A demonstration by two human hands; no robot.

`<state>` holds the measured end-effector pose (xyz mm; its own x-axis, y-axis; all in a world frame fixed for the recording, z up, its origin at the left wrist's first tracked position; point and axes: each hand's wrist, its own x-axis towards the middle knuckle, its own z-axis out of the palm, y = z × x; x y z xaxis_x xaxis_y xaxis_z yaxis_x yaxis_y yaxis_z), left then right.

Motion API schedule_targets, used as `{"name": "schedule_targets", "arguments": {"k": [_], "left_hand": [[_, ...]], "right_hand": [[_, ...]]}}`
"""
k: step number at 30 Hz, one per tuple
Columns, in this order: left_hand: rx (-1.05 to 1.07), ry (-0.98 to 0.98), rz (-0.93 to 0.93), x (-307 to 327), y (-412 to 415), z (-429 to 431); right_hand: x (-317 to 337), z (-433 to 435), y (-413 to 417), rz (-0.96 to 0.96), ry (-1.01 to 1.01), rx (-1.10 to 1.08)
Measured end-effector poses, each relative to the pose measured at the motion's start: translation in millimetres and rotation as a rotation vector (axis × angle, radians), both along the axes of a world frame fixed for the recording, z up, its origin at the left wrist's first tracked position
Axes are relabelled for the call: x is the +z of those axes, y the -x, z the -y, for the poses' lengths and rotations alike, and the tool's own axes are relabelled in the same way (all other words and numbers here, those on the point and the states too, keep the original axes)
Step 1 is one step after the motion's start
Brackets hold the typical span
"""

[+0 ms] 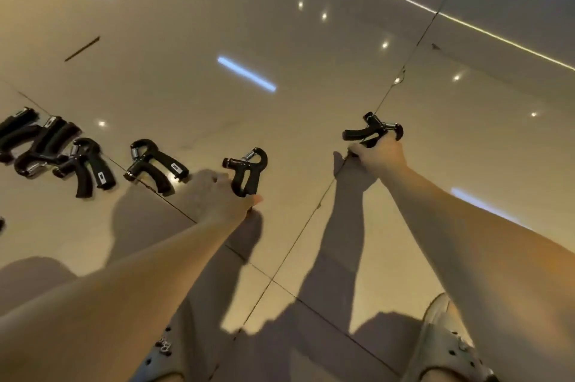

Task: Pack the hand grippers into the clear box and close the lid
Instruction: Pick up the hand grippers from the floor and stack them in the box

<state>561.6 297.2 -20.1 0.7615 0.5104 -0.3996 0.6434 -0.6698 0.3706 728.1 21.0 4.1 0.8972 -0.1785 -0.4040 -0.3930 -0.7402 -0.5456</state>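
Left hand: the left hand [217, 195] is a closed fist, fingers wrapped tight round one handle of the left-hand gripper [247, 170], with the thumb tip showing at the fist's right edge.
Left-hand gripper: black, its spring and curved top sticking out just beyond the knuckles, with the free handle beside the fist.
Right hand: the right hand [379, 157] is also curled shut, gripping the right-hand gripper [371, 129] by a handle hidden inside the palm.
Right-hand gripper: black, with one handle pointing out to the left of this grip and the knob end to its right, just past the fingers.
Between the grips: the two held grippers are well apart, with bare glossy floor [311, 70] and a tile seam between them.
Nearest loose gripper: the nearest loose gripper [155, 165] lies on the floor just left of the left fist, not touching it.
Next loose gripper: the next loose gripper [85, 167] lies further left of that grip.
Heap: a heap of grippers [34, 139] sits furthest left, overlapping one another; their number cannot be told.
Shadows: dark arm shadows fall on the tiles below both grips.
Shoes: a left clog [161, 350] and a right clog [448, 347] stand on the floor, under the forearms.
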Motion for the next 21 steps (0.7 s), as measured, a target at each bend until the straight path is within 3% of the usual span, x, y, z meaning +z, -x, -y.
{"name": "schedule_targets", "arguments": {"k": [4,7,12,17,21], "left_hand": [[0.123,0.026,0.085,-30.4,-4.5,12.0],[0.128,0.053,0.166,-44.5,-14.0,15.1],[0.062,0.048,0.237,-49.5,-41.5,17.5],[0.161,-0.052,0.206,-45.8,-63.5,25.2],[0.201,0.023,0.233,-43.1,-65.7,20.9]], "right_hand": [[-26.6,-12.3,-33.9,-0.007,0.07,-0.189],[-36.6,-19.2,-55.0,-0.015,0.15,-0.208],[-42.6,-34.9,-82.6,0.068,0.273,-0.084],[-45.7,-57.4,-87.3,0.081,0.318,0.063],[-49.5,-56.9,-69.3,0.093,0.337,0.063]]}}
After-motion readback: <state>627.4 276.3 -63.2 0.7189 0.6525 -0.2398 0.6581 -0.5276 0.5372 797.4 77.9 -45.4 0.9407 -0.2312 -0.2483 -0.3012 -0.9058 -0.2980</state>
